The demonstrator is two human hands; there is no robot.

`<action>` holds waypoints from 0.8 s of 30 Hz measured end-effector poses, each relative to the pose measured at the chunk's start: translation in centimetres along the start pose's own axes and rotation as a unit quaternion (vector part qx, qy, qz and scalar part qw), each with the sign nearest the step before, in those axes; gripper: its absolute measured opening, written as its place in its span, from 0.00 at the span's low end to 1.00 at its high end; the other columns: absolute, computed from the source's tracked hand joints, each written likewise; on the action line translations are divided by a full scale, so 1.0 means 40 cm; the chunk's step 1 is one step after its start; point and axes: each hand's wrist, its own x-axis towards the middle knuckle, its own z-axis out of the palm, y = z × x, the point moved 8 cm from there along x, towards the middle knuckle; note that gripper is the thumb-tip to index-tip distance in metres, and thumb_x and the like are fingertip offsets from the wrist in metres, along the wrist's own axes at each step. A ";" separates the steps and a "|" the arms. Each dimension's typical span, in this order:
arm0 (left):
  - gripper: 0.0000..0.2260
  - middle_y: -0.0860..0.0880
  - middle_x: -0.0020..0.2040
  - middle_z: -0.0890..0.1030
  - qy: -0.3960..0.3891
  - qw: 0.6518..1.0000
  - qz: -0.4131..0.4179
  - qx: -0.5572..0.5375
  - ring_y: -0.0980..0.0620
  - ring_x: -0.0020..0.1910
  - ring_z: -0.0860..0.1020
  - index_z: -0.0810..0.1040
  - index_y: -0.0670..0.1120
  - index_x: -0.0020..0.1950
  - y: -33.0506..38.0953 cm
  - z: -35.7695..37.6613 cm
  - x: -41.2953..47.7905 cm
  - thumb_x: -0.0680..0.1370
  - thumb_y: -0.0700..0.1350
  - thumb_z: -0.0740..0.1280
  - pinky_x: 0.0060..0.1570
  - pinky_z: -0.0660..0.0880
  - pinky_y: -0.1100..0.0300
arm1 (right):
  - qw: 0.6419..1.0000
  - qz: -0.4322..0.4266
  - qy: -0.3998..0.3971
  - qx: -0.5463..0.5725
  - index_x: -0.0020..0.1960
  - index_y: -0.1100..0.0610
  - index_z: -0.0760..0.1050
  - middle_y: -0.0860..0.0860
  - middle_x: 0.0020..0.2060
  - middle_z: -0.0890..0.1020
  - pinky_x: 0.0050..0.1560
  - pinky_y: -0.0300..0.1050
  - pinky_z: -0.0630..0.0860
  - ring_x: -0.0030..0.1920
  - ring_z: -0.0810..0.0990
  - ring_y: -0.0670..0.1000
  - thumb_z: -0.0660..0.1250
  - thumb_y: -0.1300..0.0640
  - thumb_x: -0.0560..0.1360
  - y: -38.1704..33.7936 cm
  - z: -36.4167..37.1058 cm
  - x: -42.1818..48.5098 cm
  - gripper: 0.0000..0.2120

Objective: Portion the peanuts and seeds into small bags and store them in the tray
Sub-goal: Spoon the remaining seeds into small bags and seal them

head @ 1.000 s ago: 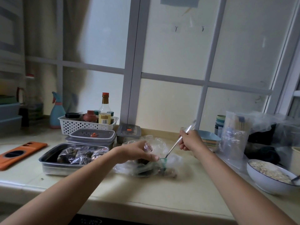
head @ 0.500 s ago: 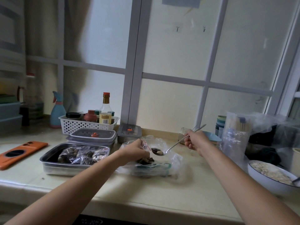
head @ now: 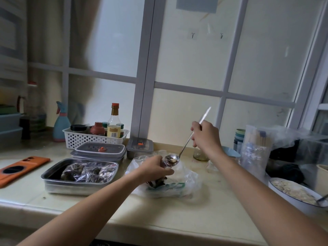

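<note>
Raised since half a second ago, the right hand (head: 205, 137) now holds the long metal spoon (head: 175, 161) at a steeper tilt, handle pointing up toward the window. Its fingers are curled around the handle. The spoon's bowl carries dark seeds (head: 170, 158) and sits at the mouth of a small clear bag (head: 165, 164). The left hand (head: 156, 167) pinches that bag by its top, above a large crumpled plastic bag (head: 186, 180) of seeds lying on the pale counter (head: 204, 210). Just left of it stands a steel tray (head: 79, 188) holding filled small bags (head: 88, 172). At the far right, a white bowl (head: 287, 201) holds pale pieces. An orange phone (head: 21, 167) lies at the far left.
</note>
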 end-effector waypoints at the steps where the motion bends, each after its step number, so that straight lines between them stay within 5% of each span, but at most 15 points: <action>1: 0.14 0.51 0.43 0.79 0.003 1.000 0.000 0.002 0.53 0.40 0.74 0.76 0.47 0.48 0.003 -0.001 -0.001 0.73 0.54 0.75 0.40 0.69 0.56 | 0.999 -0.043 0.003 -0.011 0.51 0.63 0.78 0.55 0.38 0.83 0.32 0.45 0.80 0.31 0.81 0.55 0.58 0.54 0.85 -0.034 0.006 -0.008 0.16; 4: 0.15 0.47 0.44 0.82 0.019 1.000 0.008 -0.002 0.51 0.41 0.75 0.78 0.45 0.48 0.012 -0.005 -0.003 0.73 0.54 0.76 0.40 0.69 0.56 | 0.982 -0.182 -0.007 -0.044 0.48 0.63 0.77 0.57 0.35 0.82 0.38 0.59 0.78 0.33 0.81 0.59 0.59 0.53 0.85 -0.126 0.038 -0.047 0.16; 7: 0.17 0.50 0.36 0.76 0.026 1.000 0.006 -0.009 0.52 0.35 0.72 0.71 0.48 0.37 0.012 -0.004 -0.006 0.72 0.54 0.77 0.36 0.64 0.55 | 0.945 -0.308 -0.061 -0.090 0.48 0.61 0.74 0.53 0.31 0.77 0.34 0.54 0.72 0.31 0.76 0.58 0.60 0.54 0.85 -0.205 0.086 -0.109 0.12; 11: 0.16 0.51 0.33 0.76 0.013 0.999 0.006 -0.046 0.52 0.33 0.72 0.72 0.47 0.38 0.011 0.001 -0.010 0.69 0.55 0.75 0.37 0.66 0.55 | 0.892 -0.416 -0.076 -0.159 0.52 0.60 0.73 0.56 0.35 0.79 0.34 0.53 0.72 0.34 0.77 0.63 0.60 0.54 0.85 -0.251 0.131 -0.173 0.10; 18: 0.14 0.51 0.33 0.80 0.032 0.998 0.000 -0.054 0.51 0.33 0.76 0.72 0.49 0.35 0.004 -0.016 -0.018 0.71 0.54 0.74 0.38 0.72 0.55 | 0.872 -0.460 0.009 -0.168 0.52 0.61 0.74 0.54 0.34 0.78 0.27 0.50 0.72 0.29 0.76 0.61 0.56 0.51 0.85 -0.267 0.097 -0.173 0.15; 24: 0.15 0.49 0.37 0.79 0.039 0.998 0.002 -0.058 0.52 0.35 0.75 0.74 0.44 0.41 0.016 -0.027 -0.024 0.73 0.53 0.74 0.38 0.69 0.56 | 0.903 -0.412 0.014 -0.123 0.53 0.61 0.75 0.50 0.33 0.75 0.32 0.50 0.73 0.31 0.75 0.58 0.60 0.55 0.85 -0.242 0.079 -0.147 0.10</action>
